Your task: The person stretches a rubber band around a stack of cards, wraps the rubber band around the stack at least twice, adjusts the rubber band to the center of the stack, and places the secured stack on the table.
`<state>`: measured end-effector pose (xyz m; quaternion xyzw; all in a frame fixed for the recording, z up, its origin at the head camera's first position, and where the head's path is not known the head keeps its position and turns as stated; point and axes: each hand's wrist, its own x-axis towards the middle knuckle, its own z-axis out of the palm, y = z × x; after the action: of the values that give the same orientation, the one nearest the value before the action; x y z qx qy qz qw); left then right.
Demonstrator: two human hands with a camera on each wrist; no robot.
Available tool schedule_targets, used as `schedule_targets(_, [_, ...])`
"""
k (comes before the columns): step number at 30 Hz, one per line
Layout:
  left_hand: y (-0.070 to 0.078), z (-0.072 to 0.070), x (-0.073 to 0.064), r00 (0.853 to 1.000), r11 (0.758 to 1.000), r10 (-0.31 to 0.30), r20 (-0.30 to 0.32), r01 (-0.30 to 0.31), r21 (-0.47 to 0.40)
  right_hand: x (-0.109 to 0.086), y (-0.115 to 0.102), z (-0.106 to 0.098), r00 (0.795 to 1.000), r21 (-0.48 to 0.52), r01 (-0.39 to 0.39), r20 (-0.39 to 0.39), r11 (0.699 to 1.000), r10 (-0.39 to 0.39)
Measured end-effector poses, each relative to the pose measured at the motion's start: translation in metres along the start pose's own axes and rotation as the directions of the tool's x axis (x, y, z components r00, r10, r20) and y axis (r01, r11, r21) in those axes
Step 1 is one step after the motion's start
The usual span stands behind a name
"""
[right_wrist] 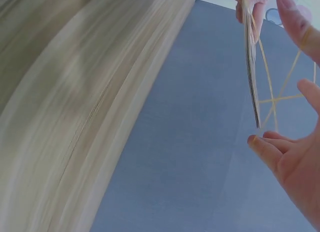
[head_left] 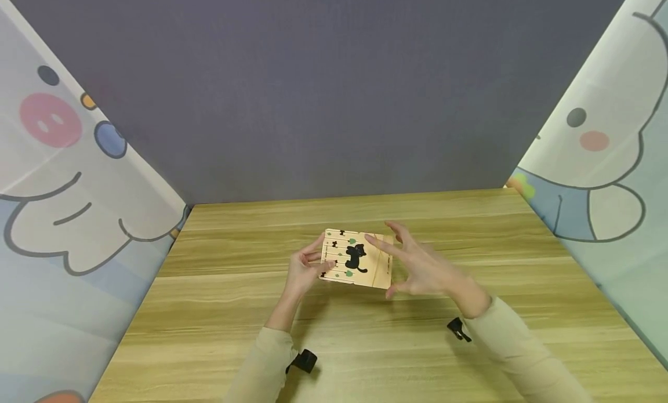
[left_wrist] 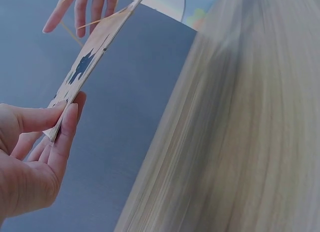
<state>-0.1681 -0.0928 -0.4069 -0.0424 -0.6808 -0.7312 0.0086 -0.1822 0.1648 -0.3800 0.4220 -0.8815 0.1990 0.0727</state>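
Note:
A thin notebook [head_left: 334, 253] with a black cat and small green leaves on its cream cover is held tilted above the table. My left hand [head_left: 304, 271] pinches its left end, thumb on the cover and fingers behind, as the left wrist view shows. Around the other end, my right hand [head_left: 421, 268] spreads its fingers and thumb wide. A thin yellow rubber band [right_wrist: 273, 99] is stretched over these spread fingers, its strands crossing beside the notebook's edge. In the left wrist view, the band [left_wrist: 102, 18] also runs across the cover.
Below the hands lies a wood-grain table [head_left: 235, 310]. A plain grey panel [head_left: 334, 90] stands along its back edge, and cartoon-printed sheets [head_left: 68, 177] flank both sides. Black strap pieces [head_left: 307, 361] show by the sleeves.

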Motion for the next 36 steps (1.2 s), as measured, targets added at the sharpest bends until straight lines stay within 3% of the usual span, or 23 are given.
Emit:
schedule_targets(4, [0.001,0.000,0.000,1.000,1.000,0.003,-0.001,-0.003,-0.010,-0.001,-0.001,0.004,1.000,-0.047,0.022,-0.019,0.999,-0.023])
schedule_targets(12, [-0.020,-0.006,0.010,1.000,0.999,-0.020,-0.016,0.019,-0.047,-0.005,-0.002,0.012,0.999,-0.048,0.021,-0.046,0.999,-0.023])
schedule_targets(30, [-0.018,-0.004,0.008,1.000,0.999,-0.008,-0.012,0.008,-0.037,-0.008,-0.001,0.016,0.995,-0.029,0.003,-0.096,1.000,-0.005])
schedule_targets(36, [-0.018,-0.002,0.008,1.000,0.997,0.000,0.008,0.001,-0.075,-0.009,0.001,0.016,0.991,0.002,0.010,-0.130,1.000,-0.009])
